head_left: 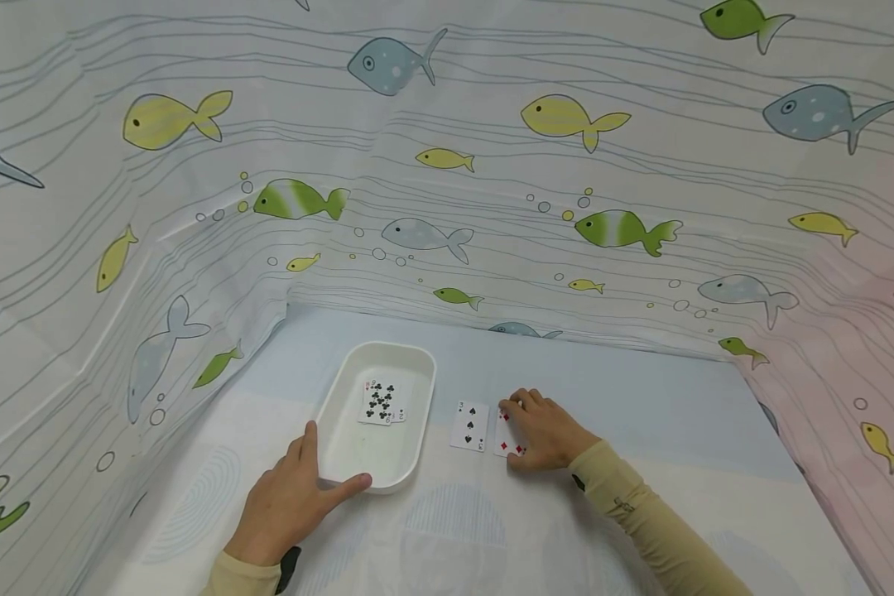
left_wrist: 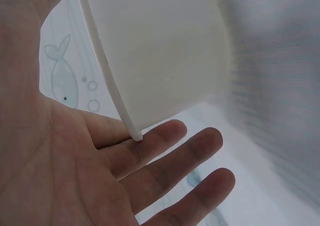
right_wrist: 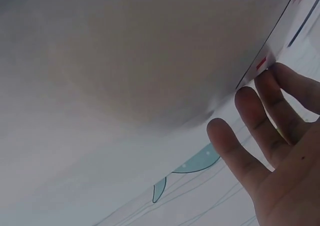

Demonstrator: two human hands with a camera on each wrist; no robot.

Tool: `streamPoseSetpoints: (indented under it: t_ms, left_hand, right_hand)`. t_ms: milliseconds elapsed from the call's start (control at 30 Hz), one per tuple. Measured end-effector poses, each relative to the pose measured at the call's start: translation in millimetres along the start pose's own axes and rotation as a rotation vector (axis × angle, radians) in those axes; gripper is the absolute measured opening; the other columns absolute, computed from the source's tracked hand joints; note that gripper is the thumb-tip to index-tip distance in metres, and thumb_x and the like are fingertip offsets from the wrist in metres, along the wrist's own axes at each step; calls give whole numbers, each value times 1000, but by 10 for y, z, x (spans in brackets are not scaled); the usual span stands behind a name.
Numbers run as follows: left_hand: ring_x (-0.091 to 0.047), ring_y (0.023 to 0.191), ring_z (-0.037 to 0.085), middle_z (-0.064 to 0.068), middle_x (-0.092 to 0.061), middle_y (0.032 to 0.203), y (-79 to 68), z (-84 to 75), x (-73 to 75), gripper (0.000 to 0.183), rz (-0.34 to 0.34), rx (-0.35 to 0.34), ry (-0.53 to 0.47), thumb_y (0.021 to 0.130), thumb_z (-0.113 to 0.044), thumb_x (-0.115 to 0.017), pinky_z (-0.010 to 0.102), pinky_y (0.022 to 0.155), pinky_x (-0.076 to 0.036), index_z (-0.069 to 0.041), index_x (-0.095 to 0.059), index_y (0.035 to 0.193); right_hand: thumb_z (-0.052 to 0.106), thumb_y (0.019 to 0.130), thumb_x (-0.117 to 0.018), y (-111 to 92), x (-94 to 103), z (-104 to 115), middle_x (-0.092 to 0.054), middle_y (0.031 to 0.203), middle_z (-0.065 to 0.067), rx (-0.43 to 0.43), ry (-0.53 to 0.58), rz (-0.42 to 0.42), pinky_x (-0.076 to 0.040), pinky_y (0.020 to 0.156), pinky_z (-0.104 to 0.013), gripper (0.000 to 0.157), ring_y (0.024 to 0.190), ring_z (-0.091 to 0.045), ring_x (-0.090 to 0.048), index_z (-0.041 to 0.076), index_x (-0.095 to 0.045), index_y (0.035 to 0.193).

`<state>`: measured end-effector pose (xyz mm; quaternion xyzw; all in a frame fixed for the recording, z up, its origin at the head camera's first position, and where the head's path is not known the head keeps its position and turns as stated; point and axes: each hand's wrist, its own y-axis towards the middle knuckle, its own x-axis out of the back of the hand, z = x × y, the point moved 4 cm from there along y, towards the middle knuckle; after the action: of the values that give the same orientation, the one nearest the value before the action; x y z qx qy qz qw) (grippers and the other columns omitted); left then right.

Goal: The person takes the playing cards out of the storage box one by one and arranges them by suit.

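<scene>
Hands (head_left: 286,497): left on tray (head_left: 365,455) of cards (head_left: 382,403)

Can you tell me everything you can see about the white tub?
The white tub is a longish box with rounded corners, an open top and a rim around its edge. It looks like smooth plastic. It stands upright on the pale surface, its long sides running away from the person. Overlapping playing cards lie inside, a clubs card on top. The left hand is at its near left corner, thumb by the near rim.
</scene>
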<state>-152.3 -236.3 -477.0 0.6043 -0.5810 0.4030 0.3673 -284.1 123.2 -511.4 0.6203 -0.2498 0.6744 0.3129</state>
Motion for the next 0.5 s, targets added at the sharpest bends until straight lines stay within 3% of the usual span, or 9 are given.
streamPoseSetpoints:
  t_ms: [300,500]
  left_hand:
    - [-59,114,50,33,-45,144,-1,4,-3,133,5,4,-5,77,-89,-54,62,93,-45,13,-20,154]
    - [-59,114,50,33,-46,143,-5,2,-3,133,0,1,-7,77,-89,-53,62,92,-45,13,-20,154]
  right_hand:
    - [47,74,-74,17,3,-10,-52,129,-9,-10,2,15,-49,90,-45,82,111,-25,-49,6,-53,141]
    - [48,79,-72,97,90,-15,-52,130,-10,-10,6,-37,-51,88,-44,79,110,-24,-51,5,-53,142]
